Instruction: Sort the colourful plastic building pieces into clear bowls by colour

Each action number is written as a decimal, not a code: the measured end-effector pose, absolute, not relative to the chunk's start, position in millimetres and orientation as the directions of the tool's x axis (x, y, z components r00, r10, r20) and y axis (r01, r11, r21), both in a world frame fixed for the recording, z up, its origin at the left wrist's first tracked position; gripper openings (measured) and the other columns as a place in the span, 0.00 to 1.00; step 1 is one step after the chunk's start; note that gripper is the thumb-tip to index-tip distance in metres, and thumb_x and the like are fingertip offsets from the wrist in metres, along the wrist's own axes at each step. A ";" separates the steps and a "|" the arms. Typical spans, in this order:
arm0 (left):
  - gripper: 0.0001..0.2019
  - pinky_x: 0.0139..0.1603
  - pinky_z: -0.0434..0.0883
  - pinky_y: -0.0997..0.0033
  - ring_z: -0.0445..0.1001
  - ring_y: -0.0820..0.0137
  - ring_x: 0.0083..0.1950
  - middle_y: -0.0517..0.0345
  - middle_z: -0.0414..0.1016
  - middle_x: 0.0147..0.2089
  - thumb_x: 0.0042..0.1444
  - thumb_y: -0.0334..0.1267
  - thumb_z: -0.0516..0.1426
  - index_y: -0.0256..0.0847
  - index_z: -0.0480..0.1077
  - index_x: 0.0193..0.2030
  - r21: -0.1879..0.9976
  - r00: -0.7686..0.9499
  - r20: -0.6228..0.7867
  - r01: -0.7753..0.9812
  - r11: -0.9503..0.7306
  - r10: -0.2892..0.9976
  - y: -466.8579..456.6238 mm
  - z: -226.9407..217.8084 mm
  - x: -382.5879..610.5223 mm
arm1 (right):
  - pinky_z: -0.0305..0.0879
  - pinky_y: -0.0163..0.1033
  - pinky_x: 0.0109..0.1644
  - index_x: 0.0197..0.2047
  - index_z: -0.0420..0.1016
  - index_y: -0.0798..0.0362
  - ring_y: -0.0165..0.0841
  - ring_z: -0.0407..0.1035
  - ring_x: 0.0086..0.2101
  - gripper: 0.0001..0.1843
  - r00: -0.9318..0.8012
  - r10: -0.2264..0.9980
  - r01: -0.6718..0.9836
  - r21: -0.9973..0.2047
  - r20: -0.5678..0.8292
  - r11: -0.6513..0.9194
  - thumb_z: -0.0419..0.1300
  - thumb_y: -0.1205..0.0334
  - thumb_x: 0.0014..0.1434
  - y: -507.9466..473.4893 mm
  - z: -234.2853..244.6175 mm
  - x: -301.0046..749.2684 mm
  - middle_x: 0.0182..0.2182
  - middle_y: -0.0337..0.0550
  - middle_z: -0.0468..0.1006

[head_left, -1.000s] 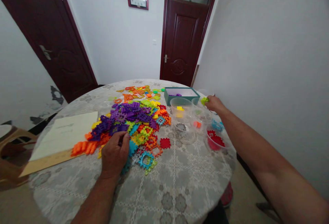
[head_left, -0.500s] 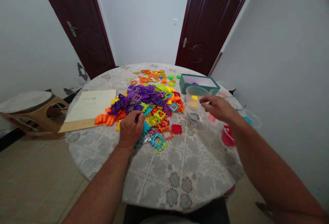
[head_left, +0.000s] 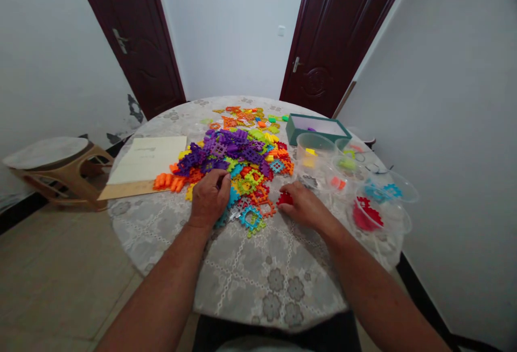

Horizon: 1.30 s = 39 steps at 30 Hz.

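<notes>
My right hand (head_left: 307, 206) is at the right side of a heap of plastic pieces, thumb and fingers closed about the edges of a red square interlocking block (head_left: 285, 198) at the tabletop. My left hand (head_left: 209, 197) rests curled against the front of the heap; whatever its fingers hold, if anything, is hidden. Purple interlocking blocks (head_left: 230, 145) top the heap. Just right of the left hand lie a blue ring-shaped piece (head_left: 251, 218) and an orange square frame (head_left: 266, 209).
Clear plastic tubs stand on the right, one with yellow pieces (head_left: 310, 158), others with blue pieces (head_left: 383, 192) and red pieces (head_left: 367, 215). A green-edged box (head_left: 317, 128) sits behind them. An open notebook (head_left: 149, 158) lies left, beside orange pieces (head_left: 168, 182).
My right hand has come down and left from beside the tub with yellow pieces to the red square block. My left hand stays curled at the heap. The view has shifted slightly.
</notes>
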<state>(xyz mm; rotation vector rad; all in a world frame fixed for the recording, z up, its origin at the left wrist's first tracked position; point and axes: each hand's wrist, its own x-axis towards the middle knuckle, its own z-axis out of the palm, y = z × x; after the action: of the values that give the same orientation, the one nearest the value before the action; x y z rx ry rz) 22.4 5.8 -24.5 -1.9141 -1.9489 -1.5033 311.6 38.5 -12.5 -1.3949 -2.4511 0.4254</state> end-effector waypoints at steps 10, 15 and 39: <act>0.12 0.43 0.71 0.70 0.79 0.67 0.37 0.55 0.83 0.37 0.66 0.44 0.56 0.42 0.78 0.42 0.556 -0.219 0.603 0.805 -0.208 0.767 8.6 -30.9 18.6 | 0.61 0.36 0.34 0.43 0.80 0.50 0.31 0.66 0.28 0.08 -0.271 0.897 0.499 -0.746 0.349 0.441 0.60 0.57 0.66 29.2 26.1 326.8 0.29 0.36 0.75; 0.12 0.44 0.72 0.70 0.79 0.67 0.37 0.56 0.83 0.38 0.66 0.45 0.56 0.42 0.78 0.42 0.546 -0.214 0.599 0.814 -0.198 0.771 8.3 -27.2 19.8 | 0.67 0.39 0.41 0.44 0.80 0.51 0.33 0.70 0.32 0.10 0.097 0.763 0.687 -0.598 0.640 0.414 0.59 0.57 0.65 36.2 38.7 350.8 0.37 0.44 0.81; 0.09 0.43 0.71 0.70 0.78 0.68 0.35 0.56 0.82 0.36 0.66 0.40 0.56 0.41 0.77 0.40 0.549 -0.214 0.634 0.802 -0.237 0.743 5.7 -24.8 24.9 | 0.71 0.41 0.44 0.52 0.78 0.52 0.33 0.73 0.32 0.13 -0.440 0.830 0.720 -0.417 0.342 0.554 0.56 0.58 0.70 -21.8 54.6 343.8 0.43 0.47 0.82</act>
<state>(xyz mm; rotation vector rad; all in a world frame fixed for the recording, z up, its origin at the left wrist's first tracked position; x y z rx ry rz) 24.9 5.7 -24.8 -1.9297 -1.9007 -1.4666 343.8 -21.8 54.6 -1.2460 -2.2801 0.2853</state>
